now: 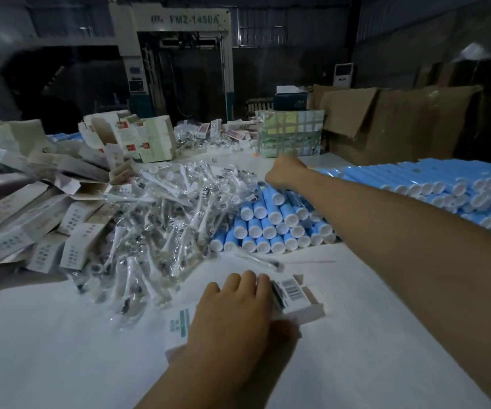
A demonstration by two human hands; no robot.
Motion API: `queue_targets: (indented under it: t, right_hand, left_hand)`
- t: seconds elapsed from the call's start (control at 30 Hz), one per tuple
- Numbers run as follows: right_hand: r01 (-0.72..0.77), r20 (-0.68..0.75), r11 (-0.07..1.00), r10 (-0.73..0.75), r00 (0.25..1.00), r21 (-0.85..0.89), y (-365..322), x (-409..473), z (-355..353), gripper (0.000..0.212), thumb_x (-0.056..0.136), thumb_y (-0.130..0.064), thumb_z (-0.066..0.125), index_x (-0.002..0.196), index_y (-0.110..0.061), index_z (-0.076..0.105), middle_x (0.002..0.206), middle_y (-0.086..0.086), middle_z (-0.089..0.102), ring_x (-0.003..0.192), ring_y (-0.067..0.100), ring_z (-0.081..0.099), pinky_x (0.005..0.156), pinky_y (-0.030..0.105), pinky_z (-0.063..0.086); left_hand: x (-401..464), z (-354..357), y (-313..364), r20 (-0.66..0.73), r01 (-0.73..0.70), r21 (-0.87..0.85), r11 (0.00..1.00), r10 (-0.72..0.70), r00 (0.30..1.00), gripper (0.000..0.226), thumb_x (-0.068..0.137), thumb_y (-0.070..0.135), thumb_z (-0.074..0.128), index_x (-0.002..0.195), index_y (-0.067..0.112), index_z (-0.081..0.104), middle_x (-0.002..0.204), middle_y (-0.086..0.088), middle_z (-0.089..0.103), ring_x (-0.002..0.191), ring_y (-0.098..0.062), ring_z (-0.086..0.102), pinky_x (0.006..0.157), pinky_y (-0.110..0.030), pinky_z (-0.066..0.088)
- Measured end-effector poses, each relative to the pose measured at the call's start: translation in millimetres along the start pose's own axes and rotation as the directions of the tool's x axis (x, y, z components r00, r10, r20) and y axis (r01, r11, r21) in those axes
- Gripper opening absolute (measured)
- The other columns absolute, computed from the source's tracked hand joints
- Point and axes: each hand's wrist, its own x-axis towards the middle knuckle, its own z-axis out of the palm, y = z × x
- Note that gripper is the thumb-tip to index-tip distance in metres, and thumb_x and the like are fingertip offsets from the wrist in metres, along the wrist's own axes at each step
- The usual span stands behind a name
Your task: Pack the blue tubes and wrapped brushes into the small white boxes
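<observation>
My left hand grips a small white box lying on the white table; its open end with a barcode flap points right. My right hand reaches far forward over the top of a stack of blue tubes; its fingers are curled down at the tubes, and whether they hold one is hidden. A heap of clear-wrapped brushes lies left of the tubes. One wrapped brush lies alone just beyond the box.
Flat and folded white boxes are piled at the left. A long second bank of blue tubes runs along the right. Brown cartons, a taped package and a large machine stand behind.
</observation>
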Motion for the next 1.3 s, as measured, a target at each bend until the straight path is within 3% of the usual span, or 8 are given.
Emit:
queue_targets:
  t: [0.2,0.33,0.43,0.5,0.63,0.93,1.13,1.3]
  right_hand:
    - [0.073,0.110,0.974,-0.050,0.993,-0.217,-11.7,24.7,13.3,0.019,0.088,-0.021,0.050,0.092,-0.005,0.059,0.078,0.011,0.057,0.062,0.022,0.052,0.058,0.028,0.045]
    - [0.011,0.052,0.964,-0.026,0.998,0.267,-5.4,-4.8,-10.8,0.028,0.083,-0.016,0.058,0.106,-0.002,0.057,0.060,0.011,0.054,0.040,0.017,0.047,0.036,0.019,0.038]
    - [-0.003,0.036,0.704,-0.033,0.999,0.710,12.6,-53.8,-32.6,0.087,0.084,-0.010,0.058,0.152,-0.020,0.004,0.056,0.010,0.053,0.030,0.013,0.043,0.036,0.021,0.039]
    - [0.030,-0.001,0.537,-0.055,0.998,0.843,33.1,-93.6,-36.0,0.101,0.084,-0.007,0.060,0.149,-0.035,-0.012,0.070,0.016,0.060,0.034,0.019,0.050,0.039,0.026,0.045]
    - [0.125,-0.125,0.365,-0.026,0.992,0.923,73.4,-165.2,-18.3,0.104,0.084,0.001,0.060,0.147,-0.048,-0.008,0.089,0.024,0.061,0.045,0.029,0.062,0.042,0.031,0.049]
    - [0.079,-0.098,0.139,0.138,0.986,0.987,81.3,-210.7,35.2,0.093,0.082,0.005,0.059,0.148,-0.042,0.013,0.080,0.016,0.063,0.045,0.016,0.057,0.038,0.025,0.043]
    - [0.146,-0.123,-0.055,0.303,0.945,0.988,80.6,-211.1,33.6,0.024,0.093,-0.008,0.053,0.111,-0.024,0.054,0.071,0.009,0.059,0.041,0.009,0.050,0.038,0.023,0.040]
    - [0.165,-0.210,0.175,0.279,0.937,0.971,80.1,-217.8,40.7,0.024,0.090,-0.012,0.060,0.103,-0.032,0.058,0.063,-0.003,0.064,0.040,0.008,0.049,0.037,0.023,0.042]
  left_hand:
    - [3.3,-3.1,1.7,0.013,-0.014,-0.005,1.000,0.014,1.000,0.052,0.095,0.056,0.038,0.132,0.020,0.030,0.124,-0.003,0.043,0.109,-0.024,0.041,0.075,-0.037,0.025]
    - [3.7,-4.9,0.8,0.012,0.008,0.000,1.000,-0.008,1.000,0.058,0.093,0.063,0.026,0.134,0.022,0.029,0.124,0.000,0.042,0.110,-0.022,0.041,0.078,-0.035,0.027]
    - [3.2,-9.8,-5.2,-0.014,0.071,0.001,0.997,-0.071,0.997,0.091,0.071,0.079,-0.003,0.138,0.023,0.025,0.127,0.004,0.042,0.115,-0.018,0.041,0.086,-0.032,0.032]
    - [2.8,-11.4,-9.1,-0.059,0.128,-0.011,0.992,-0.128,0.990,0.086,0.074,0.077,0.004,0.138,0.024,0.023,0.129,0.006,0.042,0.118,-0.017,0.041,0.089,-0.031,0.034]
    - [3.6,-13.6,-6.4,-0.095,0.179,-0.031,0.983,-0.181,0.979,0.084,0.073,0.073,0.005,0.138,0.023,0.024,0.129,0.005,0.043,0.117,-0.018,0.043,0.088,-0.031,0.038]
    - [-7.3,-16.6,9.4,-0.135,0.177,0.035,0.983,-0.171,0.976,0.087,0.075,0.073,0.006,0.141,0.021,0.028,0.127,0.002,0.045,0.111,-0.019,0.044,0.086,-0.031,0.034]
    - [-10.1,-18.6,10.5,-0.146,0.180,0.018,0.984,-0.175,0.974,0.087,0.074,0.074,0.005,0.141,0.022,0.026,0.128,0.004,0.043,0.112,-0.018,0.042,0.087,-0.030,0.032]
    - [-10.7,-18.8,10.1,-0.172,0.198,-0.003,0.980,-0.195,0.965,0.089,0.074,0.074,0.005,0.141,0.019,0.028,0.128,0.001,0.045,0.111,-0.019,0.043,0.087,-0.031,0.034]
